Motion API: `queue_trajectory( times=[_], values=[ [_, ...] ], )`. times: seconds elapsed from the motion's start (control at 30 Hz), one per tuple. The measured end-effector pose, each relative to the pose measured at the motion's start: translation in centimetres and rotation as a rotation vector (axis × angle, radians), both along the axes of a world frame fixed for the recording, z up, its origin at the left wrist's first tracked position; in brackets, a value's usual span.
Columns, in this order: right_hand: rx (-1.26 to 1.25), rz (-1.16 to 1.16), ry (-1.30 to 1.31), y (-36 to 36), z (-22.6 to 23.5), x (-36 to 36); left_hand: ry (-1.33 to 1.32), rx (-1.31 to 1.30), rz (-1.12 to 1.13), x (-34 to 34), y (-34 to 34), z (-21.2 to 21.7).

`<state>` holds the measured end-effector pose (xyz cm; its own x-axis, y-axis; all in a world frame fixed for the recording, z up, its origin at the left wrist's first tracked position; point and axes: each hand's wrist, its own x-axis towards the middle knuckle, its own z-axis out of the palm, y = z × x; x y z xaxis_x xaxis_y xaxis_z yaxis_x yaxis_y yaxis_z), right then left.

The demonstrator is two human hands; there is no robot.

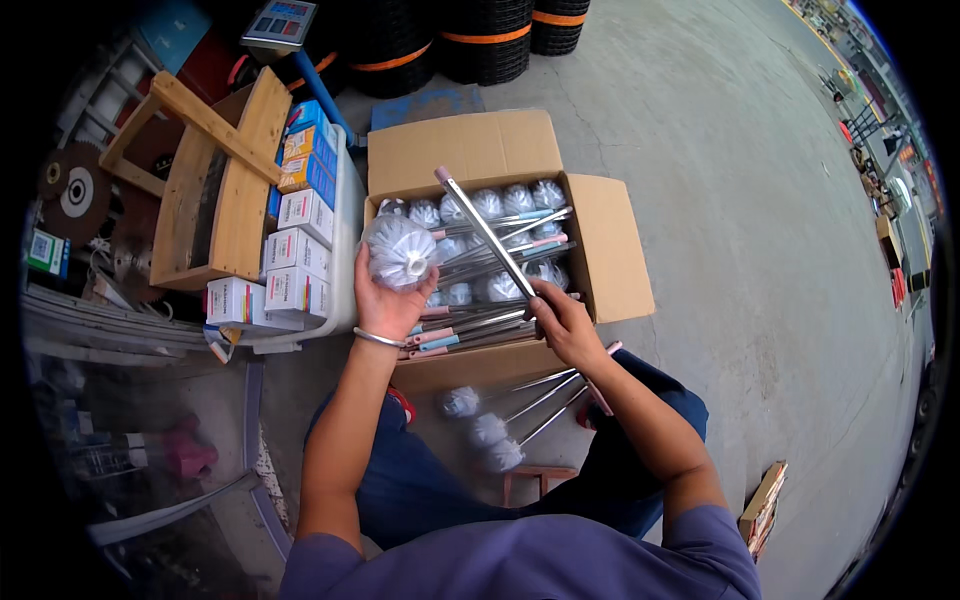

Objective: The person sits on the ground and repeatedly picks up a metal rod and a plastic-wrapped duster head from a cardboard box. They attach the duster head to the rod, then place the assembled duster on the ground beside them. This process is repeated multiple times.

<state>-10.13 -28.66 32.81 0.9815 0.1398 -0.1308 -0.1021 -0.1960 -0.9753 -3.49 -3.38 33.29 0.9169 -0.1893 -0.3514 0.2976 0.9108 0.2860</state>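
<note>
One wrapped ball [400, 253] sits in L hand [390, 303], half open like a cup, prob. bc it's round; R hand [562, 322] is closed round a metal stick [485, 235], prob. to keep it steady. Both are over a big box [480, 370] w/ more balls [487, 204] & sticks [480, 262]; white tub [345, 230] next to it has small boxes [298, 290].
</note>
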Motion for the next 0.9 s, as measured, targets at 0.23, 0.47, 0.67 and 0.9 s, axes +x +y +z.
queue_trajectory(
  times=[0.23, 0.47, 0.67, 0.9],
  values=[
    [-0.288, 0.145, -0.371, 1.8, -0.4, -1.5, -0.1, 0.1, 0.205, 0.8, 4.2, -0.1],
    [-0.374, 0.12, -0.419, 1.3, 1.1, -1.2, -0.13, 0.165, 0.279, 0.4, 4.4, 0.7],
    [-0.448, 0.123, -0.376, 0.9, 0.9, -1.3, -0.084, 0.245, 0.273, 0.6, 3.4, 0.6],
    [-0.69, 0.038, -0.595, 0.6, 0.7, -1.9, -0.116, 0.436, 0.258, 0.8, 3.0, -0.2]
  ],
)
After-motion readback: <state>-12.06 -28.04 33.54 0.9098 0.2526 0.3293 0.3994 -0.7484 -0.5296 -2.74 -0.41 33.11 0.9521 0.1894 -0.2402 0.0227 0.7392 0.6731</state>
